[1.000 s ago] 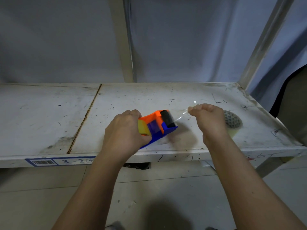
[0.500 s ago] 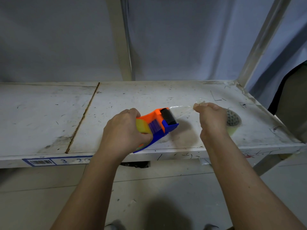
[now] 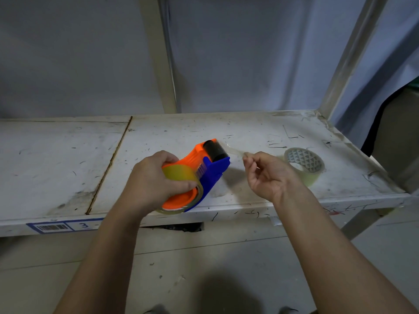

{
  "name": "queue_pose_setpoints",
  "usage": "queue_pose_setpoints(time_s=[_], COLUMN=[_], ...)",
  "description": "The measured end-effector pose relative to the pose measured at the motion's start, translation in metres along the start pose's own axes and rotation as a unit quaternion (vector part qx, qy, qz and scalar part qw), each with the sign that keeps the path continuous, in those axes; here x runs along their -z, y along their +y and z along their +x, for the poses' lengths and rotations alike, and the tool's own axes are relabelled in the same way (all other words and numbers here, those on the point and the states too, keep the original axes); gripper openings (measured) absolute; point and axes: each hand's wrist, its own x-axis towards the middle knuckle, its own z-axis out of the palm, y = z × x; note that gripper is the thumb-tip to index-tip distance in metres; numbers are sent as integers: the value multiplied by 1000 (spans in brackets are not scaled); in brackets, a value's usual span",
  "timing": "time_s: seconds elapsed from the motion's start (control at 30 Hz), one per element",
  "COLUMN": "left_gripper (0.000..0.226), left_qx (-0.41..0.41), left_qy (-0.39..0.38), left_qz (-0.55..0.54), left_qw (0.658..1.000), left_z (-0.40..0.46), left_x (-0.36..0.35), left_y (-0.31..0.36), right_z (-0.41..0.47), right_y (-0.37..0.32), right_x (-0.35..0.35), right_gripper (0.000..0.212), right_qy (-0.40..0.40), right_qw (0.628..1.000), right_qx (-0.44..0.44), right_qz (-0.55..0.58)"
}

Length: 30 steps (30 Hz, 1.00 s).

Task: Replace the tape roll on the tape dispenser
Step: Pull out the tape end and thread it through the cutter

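Over the bench's front edge, the left hand [image 3: 156, 182] grips the tape dispenser [image 3: 199, 175] and its loaded roll. The right hand [image 3: 269, 175] has drawn closer, fingers pinching the tape end [image 3: 235, 151], now twisted narrow past the roller: threading looks nearly done. Another tape roll [image 3: 305, 164] lies near the right edge.

Single head view, looking forward and down, close over white shelf [image 3: 249, 132] front edge.

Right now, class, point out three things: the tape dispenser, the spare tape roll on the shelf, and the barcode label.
tape dispenser [image 3: 214, 172]: head view, on its blue side plate.
spare tape roll [image 3: 303, 157]: head view, on its patterned inner core.
barcode label [image 3: 51, 227]: head view, on the printed bars.
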Motion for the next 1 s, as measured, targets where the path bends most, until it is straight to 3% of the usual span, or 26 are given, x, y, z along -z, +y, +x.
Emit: queue_pose_setpoints(time_s=[0.17, 0.37, 0.67, 0.93, 1.0], left_gripper=[61, 64, 65, 56, 54], left_qx=[5, -9, -43, -33, -32], left_qy=[2, 20, 32, 34, 23], left_qz=[-52, -57, -118, -251, -273], left_qw=[999, 998, 992, 967, 961], left_z=[1, 1, 1, 8, 7], left_x=[0, -7, -16, -15, -16], left_y=[-6, -5, -1, -5, -5], right_z=[-1, 3, -4, -3, -5], right_y=[2, 9, 23, 42, 44], right_x=[1, -3, -11, -16, -18], right_gripper=[7, 10, 7, 12, 8], right_qy=[-41, 14, -36, -14, -2], right_qw=[998, 995, 991, 965, 944], right_qx=[-39, -9, -78, 39, 96], right_qz=[10, -94, -107, -260, -315])
